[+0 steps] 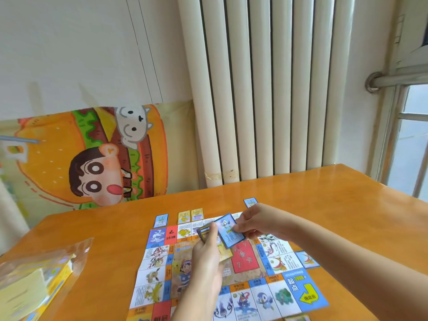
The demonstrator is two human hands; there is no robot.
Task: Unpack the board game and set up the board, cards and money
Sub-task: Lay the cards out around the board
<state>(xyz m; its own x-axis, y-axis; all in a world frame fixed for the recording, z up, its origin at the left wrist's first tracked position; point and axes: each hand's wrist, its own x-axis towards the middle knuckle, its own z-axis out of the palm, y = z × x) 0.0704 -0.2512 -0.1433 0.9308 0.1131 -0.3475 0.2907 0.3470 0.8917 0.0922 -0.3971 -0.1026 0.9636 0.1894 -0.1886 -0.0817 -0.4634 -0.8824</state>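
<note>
The paper game board [159,269] lies unfolded on the orange table, printed with creature squares and a blue start corner. Over its middle, my left hand [207,249] grips a small stack of cards [205,231]. My right hand [257,222] pinches one blue-bordered card [229,230] showing a blue penguin-like creature, held just right of the stack. Cards lie around the board: a blue card [161,220] and two yellow cards [190,215] at the far edge, another blue card [250,202] far right, and one card [306,259] at the right side.
A clear plastic bag with the yellow game box [34,279] sits at the table's left front. The orange table [324,205] stretches behind the board. A cartoon burger cushion [92,156] leans against the wall, beside a white radiator [266,89].
</note>
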